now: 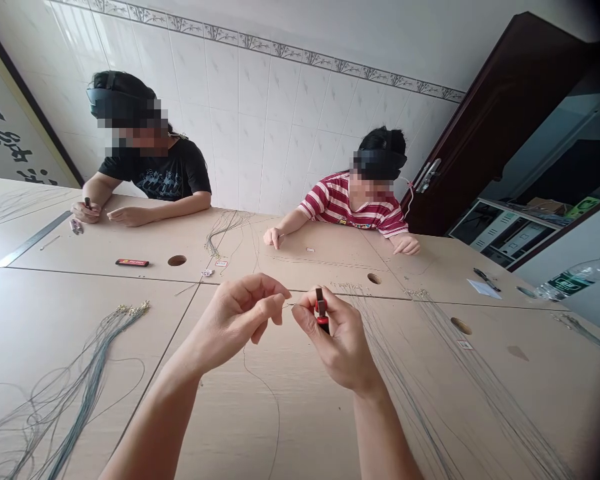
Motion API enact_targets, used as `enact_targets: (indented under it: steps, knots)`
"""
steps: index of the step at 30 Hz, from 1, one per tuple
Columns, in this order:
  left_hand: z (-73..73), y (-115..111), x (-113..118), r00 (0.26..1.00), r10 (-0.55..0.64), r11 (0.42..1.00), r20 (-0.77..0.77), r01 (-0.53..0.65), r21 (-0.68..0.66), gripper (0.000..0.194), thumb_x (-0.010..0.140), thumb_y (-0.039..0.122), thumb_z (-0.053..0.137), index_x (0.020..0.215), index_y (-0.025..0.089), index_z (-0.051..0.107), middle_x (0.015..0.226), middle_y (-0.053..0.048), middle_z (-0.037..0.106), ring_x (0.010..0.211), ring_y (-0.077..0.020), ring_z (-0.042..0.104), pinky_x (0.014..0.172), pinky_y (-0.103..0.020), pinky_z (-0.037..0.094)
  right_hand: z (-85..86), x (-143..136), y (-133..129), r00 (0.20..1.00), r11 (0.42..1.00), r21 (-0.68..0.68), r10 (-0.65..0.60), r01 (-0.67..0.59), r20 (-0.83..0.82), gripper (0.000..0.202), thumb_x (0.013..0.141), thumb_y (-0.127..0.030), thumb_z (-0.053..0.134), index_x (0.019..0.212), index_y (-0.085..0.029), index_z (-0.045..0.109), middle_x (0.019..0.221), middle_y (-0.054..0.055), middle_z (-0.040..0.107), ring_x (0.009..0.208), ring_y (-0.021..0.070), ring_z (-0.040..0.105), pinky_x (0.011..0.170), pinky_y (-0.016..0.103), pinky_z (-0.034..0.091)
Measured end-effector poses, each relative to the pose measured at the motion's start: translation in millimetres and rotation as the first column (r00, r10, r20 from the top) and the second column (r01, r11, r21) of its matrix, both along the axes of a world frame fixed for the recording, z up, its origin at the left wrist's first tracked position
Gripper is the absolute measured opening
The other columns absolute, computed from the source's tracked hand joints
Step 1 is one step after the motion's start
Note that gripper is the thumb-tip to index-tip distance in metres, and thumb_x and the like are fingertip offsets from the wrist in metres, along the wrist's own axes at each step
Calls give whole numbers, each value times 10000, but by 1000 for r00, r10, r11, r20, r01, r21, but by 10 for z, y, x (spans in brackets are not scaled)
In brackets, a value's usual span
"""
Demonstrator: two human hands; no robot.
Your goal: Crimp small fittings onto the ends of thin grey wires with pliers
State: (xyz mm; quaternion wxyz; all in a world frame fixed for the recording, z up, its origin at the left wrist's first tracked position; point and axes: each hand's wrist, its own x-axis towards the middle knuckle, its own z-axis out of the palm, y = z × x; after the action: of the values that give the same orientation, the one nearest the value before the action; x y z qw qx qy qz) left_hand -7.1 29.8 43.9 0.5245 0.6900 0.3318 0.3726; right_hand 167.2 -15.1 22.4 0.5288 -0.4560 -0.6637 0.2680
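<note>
My left hand (237, 313) is over the middle of the table, its thumb and forefinger closed on a thin cord (279, 407) that hangs down towards the near edge. A short stretch of the cord shows between my two hands. My right hand (337, 337), close beside the left, grips a small red-and-black tool (322, 310); its exact kind is hard to make out. The right thumb and forefinger meet near the cord's end, and any tiny part there is hidden. To the left lies a bundle of grey-green cords (93, 373) with gold-coloured metal ends (133, 309).
More cord bundles (405, 380) stretch across the right side. Several round holes (461, 325) pierce the tabletop (220, 413). Across it sit two people (167, 167) (350, 200). A red-and-black lighter-like object (132, 263), a metal ruler (33, 239), a pen (487, 279) and a bottle (575, 280) are farther off.
</note>
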Motion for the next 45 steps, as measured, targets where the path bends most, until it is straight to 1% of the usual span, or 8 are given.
enact_targets:
  steps: [7,16,19,24,31,37,41,45]
  knots:
    - [-3,22,-12,999,-13,999,-35,14,52,186,871,268,602,732,147,612,622,46,477,559,-60,343,490,-174,291,-5,11,1,1000,1000,3,-12,12,25,252,935,-294,540,717,-206,450,674,-33,419,615,113,385,582,262,328]
    - [36,9,-30,997,23,999,-77,-21,32,199,869,260,573,697,160,581,577,58,443,488,-49,296,429,-170,251,4,21,-8,998,1000,-3,-25,25,59,252,933,-307,538,719,-209,446,691,-22,445,635,122,414,586,268,335]
    - [38,13,-30,996,19,999,-85,-17,28,188,867,291,577,736,158,601,606,42,500,476,-47,335,424,-172,280,4,21,-7,998,1000,-1,-31,32,60,252,930,-310,546,719,-209,452,686,-23,442,635,122,412,594,272,337]
    - [19,12,-37,999,0,1000,-41,1,21,180,856,332,610,949,179,621,741,9,592,490,-57,404,430,-180,363,8,14,-7,998,1000,-1,-23,24,55,248,927,-320,554,725,-209,463,681,-25,447,640,123,409,601,273,340]
    - [-58,23,-52,997,-6,998,-72,10,56,197,860,380,654,869,189,604,484,82,381,454,-67,329,413,-184,273,14,6,-12,999,1000,-7,-16,16,51,249,938,-329,541,730,-212,470,682,-23,475,635,123,421,600,276,348]
    - [-52,22,-40,996,-4,999,-84,8,47,225,855,409,652,861,187,616,513,65,427,457,-72,368,418,-191,293,25,5,-19,999,1000,-5,-19,19,46,262,933,-329,540,713,-211,463,671,-21,463,626,124,427,585,273,356]
    - [-65,30,-38,995,-14,1000,-95,16,25,240,864,425,638,855,185,626,607,29,536,462,-63,355,425,-202,305,19,9,-25,996,1000,-8,-30,30,81,234,936,-329,540,739,-210,500,694,-12,494,645,130,448,591,274,361]
    - [-73,37,-39,995,-12,1000,-104,13,9,256,875,430,621,836,177,628,708,-3,602,474,-56,368,431,-202,318,10,13,-28,986,998,50,-47,40,159,163,925,-231,545,766,-217,510,726,-12,517,702,141,457,655,280,374]
